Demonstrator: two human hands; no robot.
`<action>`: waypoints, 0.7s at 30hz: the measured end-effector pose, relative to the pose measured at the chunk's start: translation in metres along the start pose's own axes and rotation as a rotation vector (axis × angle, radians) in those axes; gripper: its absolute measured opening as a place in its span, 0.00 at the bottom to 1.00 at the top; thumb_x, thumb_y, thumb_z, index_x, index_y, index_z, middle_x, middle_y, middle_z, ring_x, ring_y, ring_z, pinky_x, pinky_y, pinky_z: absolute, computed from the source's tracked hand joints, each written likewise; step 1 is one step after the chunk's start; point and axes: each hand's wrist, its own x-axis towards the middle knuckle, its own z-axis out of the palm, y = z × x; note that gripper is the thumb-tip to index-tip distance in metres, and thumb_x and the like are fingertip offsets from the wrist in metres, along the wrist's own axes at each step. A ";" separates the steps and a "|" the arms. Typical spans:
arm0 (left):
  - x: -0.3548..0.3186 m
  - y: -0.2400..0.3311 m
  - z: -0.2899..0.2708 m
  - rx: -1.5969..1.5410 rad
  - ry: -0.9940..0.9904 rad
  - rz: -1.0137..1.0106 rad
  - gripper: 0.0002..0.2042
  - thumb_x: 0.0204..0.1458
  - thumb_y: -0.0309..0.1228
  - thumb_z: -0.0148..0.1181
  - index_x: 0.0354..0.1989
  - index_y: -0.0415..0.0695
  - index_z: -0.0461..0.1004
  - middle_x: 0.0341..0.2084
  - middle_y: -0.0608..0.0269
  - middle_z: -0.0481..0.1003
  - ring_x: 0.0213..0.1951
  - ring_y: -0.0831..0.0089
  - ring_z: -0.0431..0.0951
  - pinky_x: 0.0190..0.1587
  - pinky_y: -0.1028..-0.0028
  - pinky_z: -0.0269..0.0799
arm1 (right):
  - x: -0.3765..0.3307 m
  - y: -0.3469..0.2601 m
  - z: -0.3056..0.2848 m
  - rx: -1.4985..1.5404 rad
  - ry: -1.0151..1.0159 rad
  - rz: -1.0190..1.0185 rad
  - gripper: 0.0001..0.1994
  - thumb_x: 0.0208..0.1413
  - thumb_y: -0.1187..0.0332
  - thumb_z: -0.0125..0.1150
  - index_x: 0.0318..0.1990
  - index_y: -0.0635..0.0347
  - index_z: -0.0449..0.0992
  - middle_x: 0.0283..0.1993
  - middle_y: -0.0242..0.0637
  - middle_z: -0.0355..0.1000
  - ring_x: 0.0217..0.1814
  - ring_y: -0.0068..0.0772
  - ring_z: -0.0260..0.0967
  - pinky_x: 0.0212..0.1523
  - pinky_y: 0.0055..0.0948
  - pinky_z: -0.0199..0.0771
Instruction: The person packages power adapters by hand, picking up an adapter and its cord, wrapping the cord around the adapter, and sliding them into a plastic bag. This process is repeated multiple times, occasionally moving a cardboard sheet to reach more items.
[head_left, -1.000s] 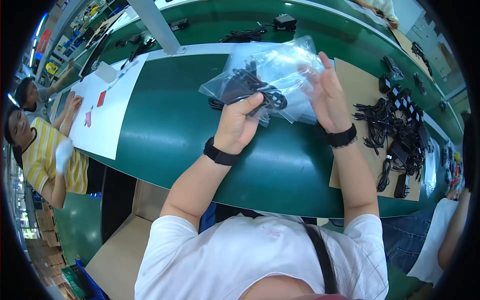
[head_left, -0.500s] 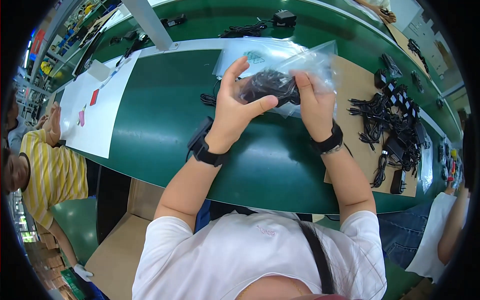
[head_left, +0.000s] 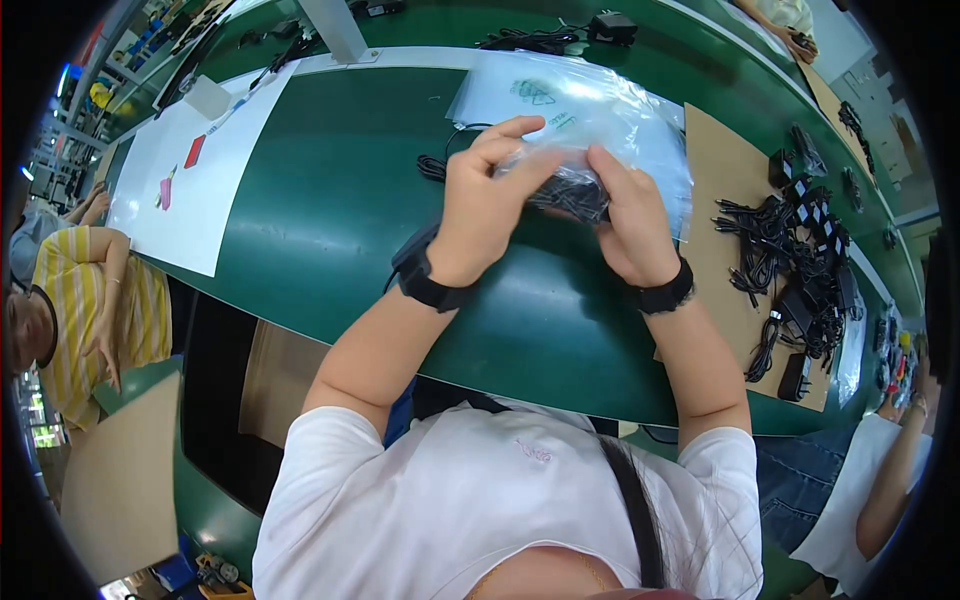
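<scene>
Green worktop (head_left: pixel 330 230) curving across the upper half of the view, seen from above, with the person's white-shirted torso at 6 o'clock. Both forearms rise from the lower edge and meet near the centre. The left hand (head_left: pixel 490 195) and the right hand (head_left: pixel 625 215), each with a black band at the wrist, hold between them a clear plastic bag (head_left: pixel 590 115) containing a bundle of black cable (head_left: pixel 572 190). The fingers of both hands are closed on the bag around the bundle, thumbs on the near side, the left forefinger stretched over the top. The bag is lifted slightly off the worktop; its loose upper part spreads toward 12 o'clock.

A loose black cord (head_left: pixel 435 165) lies on the worktop just at 9 o'clock of the left hand. A brown cardboard sheet (head_left: pixel 715 170) at 3 o'clock carries a heap of black adapters and cables (head_left: pixel 800 260). White paper sheets (head_left: pixel 215 170) cover the worktop toward 10 o'clock. A seated person in a yellow striped shirt (head_left: pixel 85 300) occupies the 9 o'clock edge; another person's arm (head_left: pixel 890 480) shows at 4 o'clock.
</scene>
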 end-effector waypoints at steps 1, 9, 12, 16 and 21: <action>0.005 0.002 -0.004 -0.148 -0.063 -0.184 0.06 0.45 0.25 0.60 0.23 0.34 0.74 0.39 0.56 0.72 0.42 0.73 0.69 0.44 0.75 0.63 | 0.002 0.004 -0.005 -0.066 -0.022 -0.173 0.12 0.59 0.66 0.48 0.44 0.65 0.72 0.44 0.36 0.71 0.43 0.23 0.68 0.43 0.22 0.67; 0.013 -0.015 -0.009 0.169 0.008 -0.055 0.11 0.52 0.32 0.53 0.29 0.33 0.69 0.19 0.64 0.70 0.22 0.81 0.65 0.26 0.79 0.63 | 0.006 0.007 -0.010 -0.498 -0.101 -0.498 0.15 0.56 0.72 0.48 0.51 0.68 0.68 0.50 0.37 0.67 0.47 0.23 0.66 0.48 0.21 0.63; 0.014 -0.011 -0.013 0.459 -0.018 0.020 0.12 0.51 0.33 0.55 0.25 0.35 0.66 0.15 0.61 0.67 0.20 0.78 0.66 0.25 0.77 0.63 | -0.005 -0.012 -0.002 -0.127 -0.105 -0.008 0.24 0.54 0.68 0.52 0.58 0.65 0.59 0.48 0.38 0.67 0.43 0.27 0.69 0.36 0.28 0.75; 0.028 0.019 -0.008 0.548 -0.034 -0.067 0.12 0.50 0.34 0.58 0.31 0.37 0.66 0.15 0.62 0.66 0.22 0.73 0.68 0.29 0.76 0.66 | 0.006 -0.040 -0.015 -0.202 -0.212 0.168 0.22 0.53 0.68 0.55 0.56 0.60 0.63 0.45 0.34 0.68 0.40 0.26 0.69 0.30 0.27 0.75; 0.025 0.072 -0.002 -0.083 -0.549 0.350 0.07 0.52 0.26 0.53 0.39 0.40 0.67 0.35 0.51 0.69 0.30 0.68 0.72 0.31 0.73 0.68 | 0.095 -0.116 -0.114 -0.883 0.190 -0.137 0.17 0.51 0.71 0.54 0.51 0.56 0.70 0.42 0.31 0.70 0.39 0.23 0.68 0.36 0.23 0.70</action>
